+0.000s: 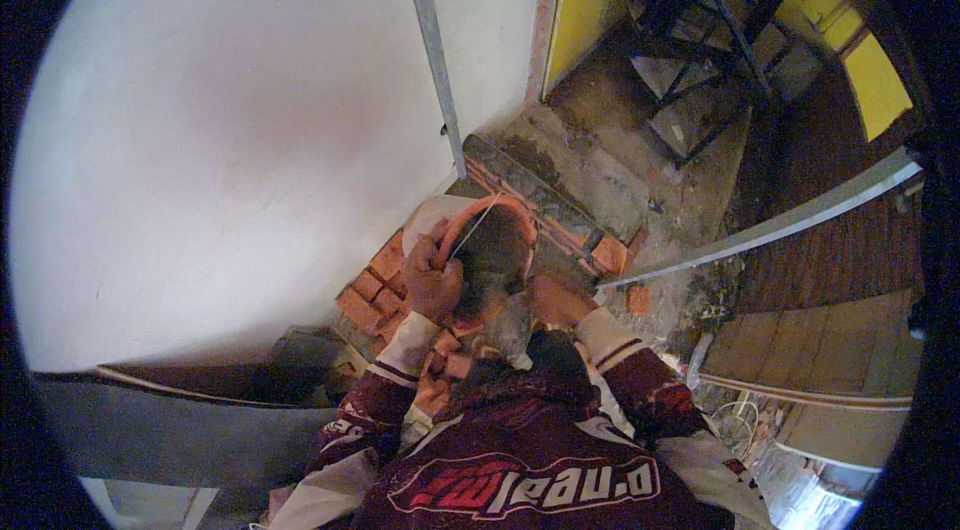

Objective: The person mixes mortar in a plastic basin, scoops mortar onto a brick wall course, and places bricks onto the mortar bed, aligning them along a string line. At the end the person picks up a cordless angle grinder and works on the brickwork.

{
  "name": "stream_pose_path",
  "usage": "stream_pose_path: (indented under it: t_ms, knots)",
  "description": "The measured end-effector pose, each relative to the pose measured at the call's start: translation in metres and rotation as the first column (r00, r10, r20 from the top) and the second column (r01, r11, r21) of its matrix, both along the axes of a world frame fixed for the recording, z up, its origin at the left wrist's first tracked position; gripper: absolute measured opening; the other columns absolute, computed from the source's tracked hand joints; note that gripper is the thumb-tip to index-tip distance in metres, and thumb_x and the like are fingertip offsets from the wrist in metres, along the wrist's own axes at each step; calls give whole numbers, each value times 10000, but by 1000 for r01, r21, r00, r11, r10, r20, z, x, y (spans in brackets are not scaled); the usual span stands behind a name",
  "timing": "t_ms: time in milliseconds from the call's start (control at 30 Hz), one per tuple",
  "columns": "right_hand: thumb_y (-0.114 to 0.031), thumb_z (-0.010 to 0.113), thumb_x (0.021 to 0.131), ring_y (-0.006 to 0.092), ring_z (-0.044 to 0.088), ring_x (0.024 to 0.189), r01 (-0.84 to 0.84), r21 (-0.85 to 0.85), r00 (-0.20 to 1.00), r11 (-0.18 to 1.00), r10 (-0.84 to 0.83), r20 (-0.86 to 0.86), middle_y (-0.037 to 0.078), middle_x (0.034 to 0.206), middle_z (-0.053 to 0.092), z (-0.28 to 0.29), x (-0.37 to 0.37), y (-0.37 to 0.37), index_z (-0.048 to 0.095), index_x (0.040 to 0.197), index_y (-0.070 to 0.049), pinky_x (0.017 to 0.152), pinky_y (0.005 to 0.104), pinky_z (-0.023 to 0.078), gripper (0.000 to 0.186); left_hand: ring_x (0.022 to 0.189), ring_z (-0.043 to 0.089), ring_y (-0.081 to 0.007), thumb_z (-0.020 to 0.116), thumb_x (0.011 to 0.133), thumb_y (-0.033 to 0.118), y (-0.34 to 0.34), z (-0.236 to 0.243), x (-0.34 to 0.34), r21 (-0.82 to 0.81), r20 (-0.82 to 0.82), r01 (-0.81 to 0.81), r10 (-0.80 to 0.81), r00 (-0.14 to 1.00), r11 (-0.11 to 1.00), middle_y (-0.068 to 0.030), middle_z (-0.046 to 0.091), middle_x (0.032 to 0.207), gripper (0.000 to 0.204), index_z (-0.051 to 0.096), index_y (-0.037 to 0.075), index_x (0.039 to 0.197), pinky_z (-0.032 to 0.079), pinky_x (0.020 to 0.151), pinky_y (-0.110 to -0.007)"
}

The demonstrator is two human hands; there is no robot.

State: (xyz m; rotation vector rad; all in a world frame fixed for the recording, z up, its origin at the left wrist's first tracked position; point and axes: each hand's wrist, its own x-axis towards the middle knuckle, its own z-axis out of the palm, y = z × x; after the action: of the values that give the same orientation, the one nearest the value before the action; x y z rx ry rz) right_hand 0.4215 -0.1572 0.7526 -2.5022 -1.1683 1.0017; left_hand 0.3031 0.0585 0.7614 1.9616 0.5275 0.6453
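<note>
An orange-rimmed bucket is tilted in front of me, its mouth turned partly toward me. A thin wire handle crosses the opening, and the inside looks dark grey. My left hand is closed on the left side of the rim. Against the bucket's lower right side lies my right hand; its fingers are hidden, so their grip does not show. Orange bricks lie left of and below the bucket. A course of brickwork runs behind it, toward the right.
A white wall fills the left side. An upright metal bar stands against it, and a long pale bar slants across the right. Beyond are dirty concrete floor, a dark metal frame and wooden boards. One loose brick lies right.
</note>
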Motion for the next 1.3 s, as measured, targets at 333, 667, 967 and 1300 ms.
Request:
stream_pose_path:
  t_ms: [333, 667, 967, 1300]
  knots:
    - [-386, 595, 1045, 200, 626, 679, 302, 414, 778, 859, 30, -628, 61, 773, 634, -86, -86, 2, 668, 918, -51, 631, 370, 525, 366, 747, 661, -280, 673, 710, 30, 33, -51, -9, -40, -193, 31, -38, 980, 999, -128, 691, 819, 159, 535, 22, 789, 523, 711, -400]
    - [-368, 594, 1044, 91, 531, 580, 468, 17, 535, 884, -268, -802, -2, 734, 583, -101, -14, -55, 640, 883, -76, 506, 284, 467, 336, 832, 621, -290, 744, 719, 161, -11, -189, 8, -351, -219, -350, 287, 933, 868, -118, 657, 862, 312, 661, -51, 932, 510, 762, -447]
    - [-354, 664, 979, 111, 571, 614, 676, 192, 625, 711, -416, -660, 11, 692, 571, -249, 92, -132, 625, 864, -73, 533, 316, 481, 307, 714, 653, -274, 792, 755, 313, -56, -355, -89, 91, -931, -465, 241, 274, 881, -163, 703, 848, 342, 690, 4, 862, 524, 653, -457]
    - [-380, 662, 932, 394, 712, 850, 526, 216, 649, 823, -552, 524, 164, 1048, 736, -473, 178, -213, 663, 1249, -135, 774, 492, 579, 401, 744, 604, -224, 811, 748, 95, -40, -435, -251, -156, -790, -860, 461, 404, 485, -81, 652, 863, 227, 639, 11, 869, 477, 566, -441]
